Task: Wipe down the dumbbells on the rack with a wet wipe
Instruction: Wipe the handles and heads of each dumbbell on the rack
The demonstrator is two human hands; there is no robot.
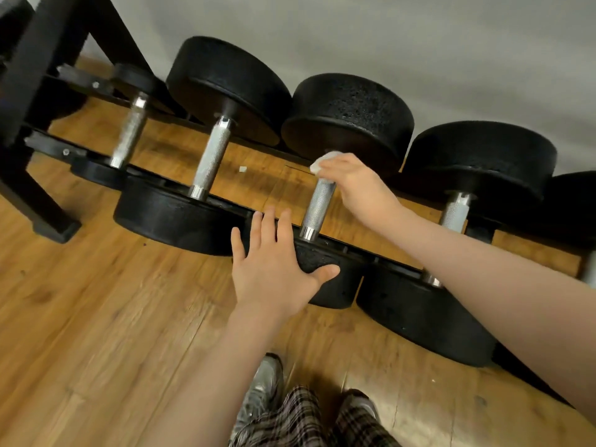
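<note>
Several black dumbbells with knurled silver handles lie side by side on a low black rack (225, 201). My right hand (358, 185) grips the far end of the middle dumbbell's handle (317, 211) with a white wet wipe (324, 161) bunched under its fingers. My left hand (277, 269) rests flat with spread fingers on that dumbbell's near head (325, 279). The dumbbell's far head (351, 114) sits just beyond the right hand.
A larger dumbbell (213, 153) lies to the left, another (458, 208) to the right. A black bench frame leg (42, 208) stands at the left. A small white scrap (242, 169) lies on the wooden floor under the rack. My shoes (264, 385) are below.
</note>
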